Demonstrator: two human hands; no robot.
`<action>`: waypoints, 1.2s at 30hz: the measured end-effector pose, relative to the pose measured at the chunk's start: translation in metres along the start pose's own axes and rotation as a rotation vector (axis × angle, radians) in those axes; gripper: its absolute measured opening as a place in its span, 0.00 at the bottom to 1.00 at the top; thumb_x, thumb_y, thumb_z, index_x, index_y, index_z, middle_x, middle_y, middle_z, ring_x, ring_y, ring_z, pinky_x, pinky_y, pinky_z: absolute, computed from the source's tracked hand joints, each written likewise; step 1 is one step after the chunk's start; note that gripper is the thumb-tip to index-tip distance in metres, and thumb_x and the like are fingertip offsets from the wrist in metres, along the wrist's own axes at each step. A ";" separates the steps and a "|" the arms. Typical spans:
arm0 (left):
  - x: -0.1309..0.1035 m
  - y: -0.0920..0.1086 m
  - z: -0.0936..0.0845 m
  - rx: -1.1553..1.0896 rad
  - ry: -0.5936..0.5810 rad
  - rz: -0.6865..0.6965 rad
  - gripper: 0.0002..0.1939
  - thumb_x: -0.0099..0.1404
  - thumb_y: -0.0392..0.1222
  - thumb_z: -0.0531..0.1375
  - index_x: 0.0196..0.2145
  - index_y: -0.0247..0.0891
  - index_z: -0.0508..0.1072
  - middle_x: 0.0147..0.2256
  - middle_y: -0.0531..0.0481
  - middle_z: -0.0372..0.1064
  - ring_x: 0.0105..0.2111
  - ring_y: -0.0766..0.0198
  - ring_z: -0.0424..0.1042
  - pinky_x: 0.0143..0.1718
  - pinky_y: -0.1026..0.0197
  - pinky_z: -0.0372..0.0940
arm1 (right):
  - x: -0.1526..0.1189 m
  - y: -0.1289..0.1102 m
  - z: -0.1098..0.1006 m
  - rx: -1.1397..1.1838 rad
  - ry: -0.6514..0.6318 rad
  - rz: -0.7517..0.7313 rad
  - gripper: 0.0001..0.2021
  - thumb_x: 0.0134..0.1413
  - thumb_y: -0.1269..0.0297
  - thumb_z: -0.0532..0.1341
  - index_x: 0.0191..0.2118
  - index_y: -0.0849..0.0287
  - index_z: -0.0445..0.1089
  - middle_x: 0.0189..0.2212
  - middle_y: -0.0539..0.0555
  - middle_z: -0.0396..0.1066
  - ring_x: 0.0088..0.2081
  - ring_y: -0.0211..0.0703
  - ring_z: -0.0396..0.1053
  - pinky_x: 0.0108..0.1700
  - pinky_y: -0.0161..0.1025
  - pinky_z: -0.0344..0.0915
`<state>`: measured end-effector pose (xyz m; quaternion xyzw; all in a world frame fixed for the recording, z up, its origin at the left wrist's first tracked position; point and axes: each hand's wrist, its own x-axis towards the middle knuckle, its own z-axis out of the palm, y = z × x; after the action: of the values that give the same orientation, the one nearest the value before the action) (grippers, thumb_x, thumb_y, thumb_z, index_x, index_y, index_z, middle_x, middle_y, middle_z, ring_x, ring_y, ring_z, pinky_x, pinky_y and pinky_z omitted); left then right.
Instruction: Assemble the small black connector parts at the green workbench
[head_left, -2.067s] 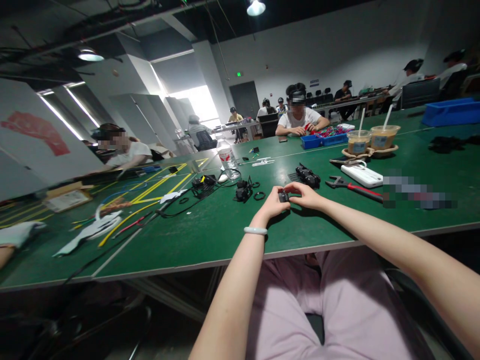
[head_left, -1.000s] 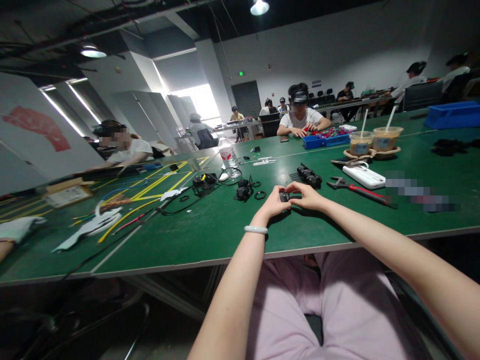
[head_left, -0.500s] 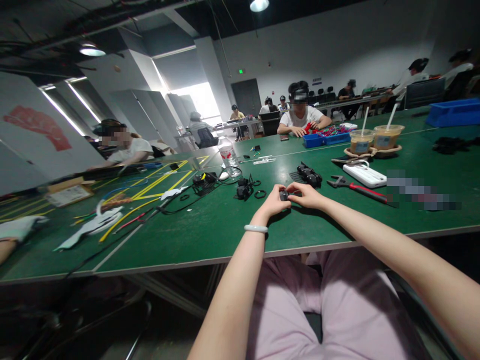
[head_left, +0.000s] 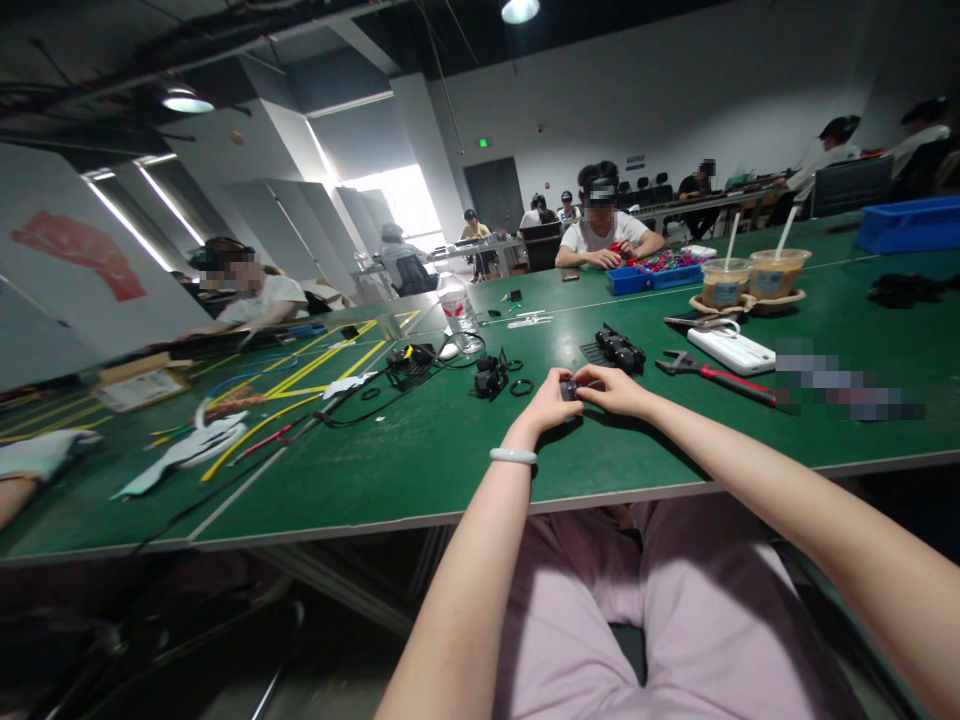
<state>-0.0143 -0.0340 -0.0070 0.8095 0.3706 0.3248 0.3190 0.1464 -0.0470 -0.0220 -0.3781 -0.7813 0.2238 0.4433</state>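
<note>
Just above the green table (head_left: pixel 435 460), both hands meet around a small black part (head_left: pixel 568 390). My left hand (head_left: pixel 551 405), with a pale bangle at its wrist, grips the part from the left. The fingers of my right hand (head_left: pixel 611 390) are closed on its right side. Behind the right hand lies a black device (head_left: pixel 619 350). To the left of the hands are another black device (head_left: pixel 489 376) and two black rings, the nearer one (head_left: pixel 521 387) close to my left hand. The part's details are too small to make out.
An adjustable wrench (head_left: pixel 720 380), a white power bank (head_left: pixel 731 350) and two drinks in a carrier (head_left: pixel 757 300) are at the right. A bottle (head_left: pixel 457 315), cables and gloves (head_left: pixel 191 445) lie left. Across the table a person (head_left: pixel 607 235) works beside blue trays (head_left: pixel 656 278).
My hands and the black part have hardly moved. The view has shifted very slightly. The person across the table has moved their hands a little.
</note>
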 end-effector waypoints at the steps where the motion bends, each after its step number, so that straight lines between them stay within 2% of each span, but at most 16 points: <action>1: 0.000 0.001 0.000 -0.002 0.000 -0.004 0.25 0.41 0.31 0.57 0.40 0.33 0.57 0.35 0.50 0.57 0.33 0.68 0.59 0.35 0.64 0.57 | 0.000 0.000 0.000 -0.006 0.001 0.000 0.11 0.44 0.65 0.55 0.37 0.61 0.65 0.34 0.53 0.68 0.36 0.37 0.65 0.39 0.37 0.63; 12: 0.000 0.000 0.000 -0.010 0.008 -0.009 0.25 0.41 0.32 0.58 0.40 0.33 0.57 0.34 0.50 0.58 0.33 0.68 0.59 0.35 0.64 0.57 | 0.002 0.001 -0.004 -0.097 0.045 -0.067 0.14 0.42 0.65 0.57 0.39 0.60 0.65 0.35 0.55 0.66 0.38 0.40 0.64 0.39 0.39 0.63; 20: -0.001 0.005 -0.001 -0.042 -0.017 -0.014 0.25 0.42 0.32 0.59 0.40 0.32 0.57 0.33 0.51 0.58 0.31 0.69 0.59 0.34 0.64 0.58 | -0.001 -0.004 -0.004 -0.047 0.029 -0.128 0.20 0.34 0.70 0.60 0.41 0.60 0.62 0.38 0.54 0.64 0.41 0.42 0.62 0.41 0.41 0.61; 27: -0.003 0.009 -0.002 -0.060 -0.013 0.001 0.25 0.42 0.33 0.59 0.39 0.32 0.57 0.34 0.50 0.58 0.32 0.68 0.60 0.35 0.63 0.57 | -0.001 -0.006 -0.001 0.008 0.019 -0.113 0.22 0.33 0.74 0.58 0.41 0.59 0.61 0.38 0.54 0.64 0.40 0.41 0.63 0.41 0.41 0.61; 36: -0.003 0.010 -0.001 -0.040 -0.025 -0.013 0.24 0.43 0.32 0.58 0.40 0.32 0.56 0.34 0.51 0.57 0.32 0.69 0.58 0.34 0.65 0.57 | -0.001 -0.007 -0.001 0.004 0.027 -0.060 0.20 0.33 0.74 0.58 0.40 0.60 0.63 0.37 0.53 0.65 0.39 0.41 0.64 0.40 0.41 0.62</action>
<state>-0.0124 -0.0409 0.0001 0.8046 0.3652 0.3199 0.3420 0.1450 -0.0520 -0.0177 -0.3565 -0.7858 0.2067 0.4613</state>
